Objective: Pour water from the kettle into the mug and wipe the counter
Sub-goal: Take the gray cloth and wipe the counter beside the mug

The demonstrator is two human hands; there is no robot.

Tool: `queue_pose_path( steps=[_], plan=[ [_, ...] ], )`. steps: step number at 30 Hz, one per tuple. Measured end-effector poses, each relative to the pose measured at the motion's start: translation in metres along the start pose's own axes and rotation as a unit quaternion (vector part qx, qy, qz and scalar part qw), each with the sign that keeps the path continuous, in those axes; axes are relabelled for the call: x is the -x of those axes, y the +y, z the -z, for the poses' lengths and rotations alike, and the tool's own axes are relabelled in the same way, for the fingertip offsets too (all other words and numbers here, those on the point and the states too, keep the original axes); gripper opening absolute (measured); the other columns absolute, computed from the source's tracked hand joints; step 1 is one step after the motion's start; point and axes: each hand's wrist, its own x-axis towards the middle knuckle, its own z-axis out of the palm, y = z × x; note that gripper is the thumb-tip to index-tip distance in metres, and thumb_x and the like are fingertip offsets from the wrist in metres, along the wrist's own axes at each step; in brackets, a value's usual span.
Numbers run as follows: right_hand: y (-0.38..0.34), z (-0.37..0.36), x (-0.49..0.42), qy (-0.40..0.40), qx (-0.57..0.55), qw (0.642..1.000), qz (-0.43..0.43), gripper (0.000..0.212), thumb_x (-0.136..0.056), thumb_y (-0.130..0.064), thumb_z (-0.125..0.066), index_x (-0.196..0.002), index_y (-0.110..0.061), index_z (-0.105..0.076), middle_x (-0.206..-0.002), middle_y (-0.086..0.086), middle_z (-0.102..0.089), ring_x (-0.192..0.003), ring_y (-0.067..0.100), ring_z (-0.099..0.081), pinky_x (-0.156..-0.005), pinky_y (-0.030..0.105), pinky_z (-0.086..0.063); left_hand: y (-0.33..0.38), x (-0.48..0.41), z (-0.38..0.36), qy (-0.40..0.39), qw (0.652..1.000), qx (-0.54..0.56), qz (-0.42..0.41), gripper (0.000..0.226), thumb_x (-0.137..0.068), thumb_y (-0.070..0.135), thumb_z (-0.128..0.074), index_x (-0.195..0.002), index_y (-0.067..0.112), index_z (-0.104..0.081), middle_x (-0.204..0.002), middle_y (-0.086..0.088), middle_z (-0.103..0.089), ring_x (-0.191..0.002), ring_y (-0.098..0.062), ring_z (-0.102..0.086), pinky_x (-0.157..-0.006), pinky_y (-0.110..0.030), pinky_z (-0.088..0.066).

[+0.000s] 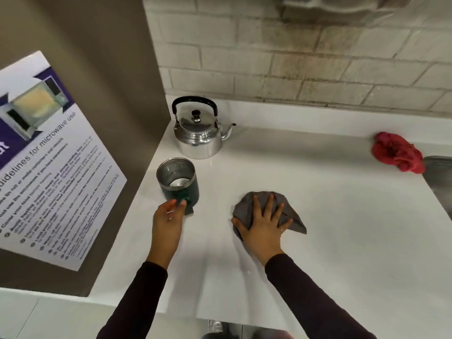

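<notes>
A shiny steel kettle (198,135) with a black handle stands at the back left of the white counter (330,216), spout pointing right. In front of it is a dark green mug (178,182) with a steel inside. My left hand (168,226) holds the mug's handle at its near side. A grey cloth (292,212) lies flat on the counter to the right of the mug. My right hand (263,226) presses on the cloth with fingers spread.
A brown cabinet side (102,94) with a microwave guidelines poster (49,167) walls off the left. A crumpled red cloth (397,152) lies at the back right beside a steel sink edge (440,172). A tiled wall (293,57) runs behind.
</notes>
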Motion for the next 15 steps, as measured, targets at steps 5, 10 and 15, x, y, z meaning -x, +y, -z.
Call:
queue_pose_path(
  steps=[5,10,15],
  plan=[
    [0.001,-0.011,-0.003,0.029,0.032,0.999,0.012,0.090,-0.075,-0.078,-0.033,-0.147,-0.029,-0.012,-0.159,0.013,0.001,-0.143,0.041,0.007,-0.107,0.073,0.003,0.008,-0.015,-0.005,-0.107,0.982,0.102,0.121,0.027,-0.094,0.039,-0.045,-0.082,0.025,-0.065,-0.105,-0.003,-0.065,-0.105,-0.018,-0.056,-0.093,-0.044,-0.048],
    [-0.002,-0.008,-0.031,0.040,0.016,0.999,-0.022,0.095,-0.067,-0.083,-0.040,-0.138,-0.020,-0.028,-0.158,0.017,-0.006,-0.144,0.040,0.000,-0.107,0.072,0.001,0.001,-0.030,-0.013,-0.123,0.968,0.181,0.120,0.035,-0.094,0.038,-0.045,-0.071,0.015,-0.055,-0.068,0.000,-0.055,-0.077,-0.014,-0.056,-0.080,-0.031,-0.052],
    [-0.011,-0.021,-0.048,0.047,0.107,0.992,0.051,0.066,-0.090,-0.059,-0.025,-0.146,-0.026,-0.019,-0.157,0.020,-0.011,-0.143,0.043,-0.008,-0.109,0.070,-0.004,-0.009,-0.036,-0.017,-0.098,0.983,0.142,0.064,0.042,-0.094,0.034,-0.049,-0.056,0.018,-0.037,-0.044,0.012,-0.042,-0.052,-0.007,-0.042,-0.061,-0.024,-0.039]
  ],
)
